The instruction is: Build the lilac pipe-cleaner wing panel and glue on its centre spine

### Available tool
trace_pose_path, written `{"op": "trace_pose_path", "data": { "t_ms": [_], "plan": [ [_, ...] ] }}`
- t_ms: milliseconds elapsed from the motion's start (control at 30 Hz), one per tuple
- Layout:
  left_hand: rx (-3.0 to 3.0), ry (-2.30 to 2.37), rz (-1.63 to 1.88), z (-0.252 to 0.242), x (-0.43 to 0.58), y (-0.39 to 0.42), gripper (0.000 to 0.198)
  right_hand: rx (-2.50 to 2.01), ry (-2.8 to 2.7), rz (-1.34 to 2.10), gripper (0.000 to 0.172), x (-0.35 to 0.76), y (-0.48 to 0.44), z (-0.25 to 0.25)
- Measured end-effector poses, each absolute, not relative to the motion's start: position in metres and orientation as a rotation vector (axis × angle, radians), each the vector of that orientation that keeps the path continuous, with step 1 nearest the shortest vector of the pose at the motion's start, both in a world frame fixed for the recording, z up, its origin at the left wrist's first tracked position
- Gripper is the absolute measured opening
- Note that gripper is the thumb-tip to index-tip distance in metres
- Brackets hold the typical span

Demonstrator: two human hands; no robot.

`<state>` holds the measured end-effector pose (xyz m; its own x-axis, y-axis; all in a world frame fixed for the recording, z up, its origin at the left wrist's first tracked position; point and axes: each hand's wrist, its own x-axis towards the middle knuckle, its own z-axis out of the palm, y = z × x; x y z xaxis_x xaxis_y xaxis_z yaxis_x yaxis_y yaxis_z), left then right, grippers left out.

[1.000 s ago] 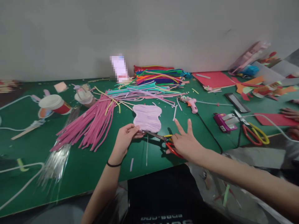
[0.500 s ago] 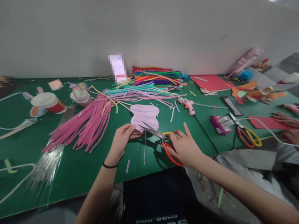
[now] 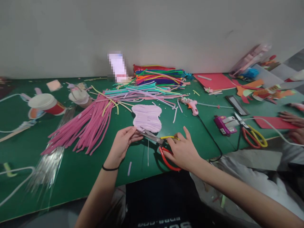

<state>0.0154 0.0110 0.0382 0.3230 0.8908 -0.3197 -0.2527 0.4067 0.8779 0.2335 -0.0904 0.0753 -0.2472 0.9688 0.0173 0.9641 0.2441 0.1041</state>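
Observation:
A pale lilac fuzzy piece (image 3: 146,117), built of rows of pipe cleaner with a wavy outline, is held just above the green table. My left hand (image 3: 123,141) pinches its lower left edge between thumb and fingers. In my right hand (image 3: 181,148) are scissors (image 3: 157,139) with one red and one yellow handle. Their blades lie along the piece's lower edge, with the tips close to my left fingers. Below the piece a thin pale strand (image 3: 148,153) hangs down. A short lilac offcut (image 3: 129,168) rests on the table nearby.
Pink pipe cleaners (image 3: 83,126) spread out on the left, near two cups (image 3: 47,104). Multicoloured pipe cleaners (image 3: 159,77) are heaped at the back. To the right lie a pink glue gun (image 3: 191,105), a purple stapler (image 3: 224,125) and other scissors (image 3: 253,136). Another person's hands (image 3: 293,122) rest on red paper.
The scissors have shifted left and lower, and their blades have come together along the lower edge of the lilac piece. My right hand moved left with them. My left hand keeps its pinch.

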Motion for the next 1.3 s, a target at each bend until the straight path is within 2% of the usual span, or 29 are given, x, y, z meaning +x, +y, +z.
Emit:
{"op": "trace_pose_path", "data": {
  "t_ms": [633, 867, 1067, 1300],
  "plan": [
    [0.728, 0.909, 0.822, 0.042, 0.012, 0.012, 0.022, 1.828, 2.432, -0.094, 0.047, 0.234, -0.082, 0.078],
    [0.726, 0.944, 0.826, 0.046, 0.011, 0.011, 0.019, 1.803, 2.433, -0.04, 0.048, 0.232, -0.082, 0.076],
    [0.63, 1.05, 0.763, 0.048, 0.01, 0.014, 0.032, 1.779, 2.468, 0.072, 0.045, 0.231, -0.086, 0.068],
    [0.677, 1.081, 0.668, 0.042, 0.01, 0.015, 0.022, 1.734, 2.497, 0.174, 0.04, 0.232, -0.092, 0.06]
  ]
}}
